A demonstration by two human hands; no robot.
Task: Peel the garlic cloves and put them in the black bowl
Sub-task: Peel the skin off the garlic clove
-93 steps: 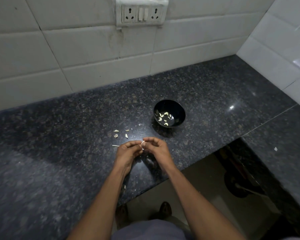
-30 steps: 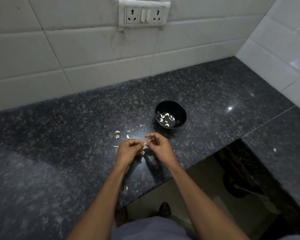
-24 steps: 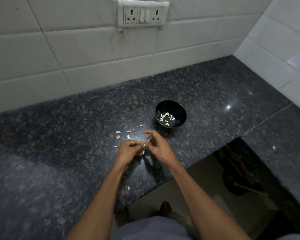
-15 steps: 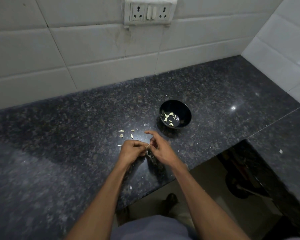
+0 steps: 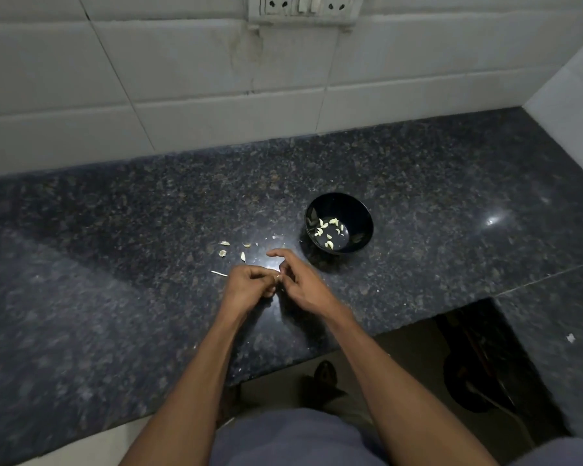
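A small black bowl (image 5: 360,210) stands on the dark granite counter (image 5: 115,230) and holds several pale peeled garlic cloves (image 5: 327,228). Just in front of it and to the left, my left hand (image 5: 249,285) and my right hand (image 5: 303,284) meet above the counter. Between their fingertips they pinch one small garlic clove (image 5: 278,276), mostly hidden by the fingers. My right index finger sticks out straight toward the left. A few loose cloves and bits of skin (image 5: 231,249) lie on the counter behind my left hand.
A white tiled wall (image 5: 182,79) with a socket plate (image 5: 303,8) runs behind the counter. The counter turns a corner at the right (image 5: 552,331). Its front edge drops to the floor, where my feet (image 5: 323,375) show.
The hands stay together working the same clove, and my right index finger has lifted and stretched out. The camera has drifted a little; bowl and loose cloves have not moved.
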